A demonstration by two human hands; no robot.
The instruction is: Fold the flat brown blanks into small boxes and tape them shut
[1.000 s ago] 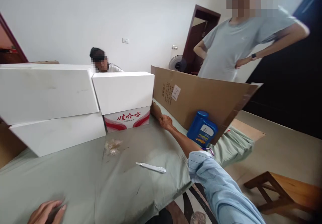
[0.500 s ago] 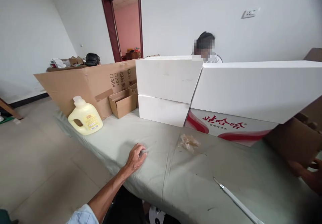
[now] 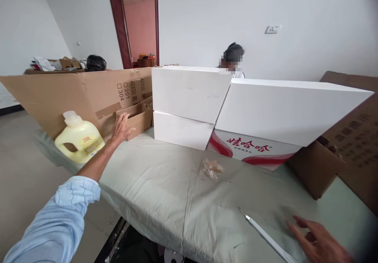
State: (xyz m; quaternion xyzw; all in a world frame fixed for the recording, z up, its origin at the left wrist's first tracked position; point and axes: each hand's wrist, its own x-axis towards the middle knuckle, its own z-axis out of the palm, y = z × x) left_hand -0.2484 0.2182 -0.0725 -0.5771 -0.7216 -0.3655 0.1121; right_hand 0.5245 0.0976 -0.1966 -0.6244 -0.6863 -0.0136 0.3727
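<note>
My left hand [image 3: 121,128] reaches to the left end of a small open cardboard box [image 3: 141,122]. Its fingers are spread against the box's side and rim, and no object shows in them. A yellow jug [image 3: 81,139] with a pale cap stands just left of that forearm. At the lower right, my right hand [image 3: 320,237] is slightly blurred over the table, thumb and fingers apart with nothing seen between them. Left of it lies a slim tool [image 3: 267,233] with a long white handle and narrow metal tip.
White boxes [image 3: 189,93] are stacked at the back, beside another white box [image 3: 283,109] resting on a red-and-white printed carton [image 3: 254,149]. Crumpled clear plastic [image 3: 212,168] lies mid-table. Brown cartons [image 3: 314,168] stand at right. A person [image 3: 233,56] is behind the boxes.
My left hand has moved forward and left from the table to the small box; the small grey thing in it no longer shows. My right hand has come from the right-hand carton toward the tool.
</note>
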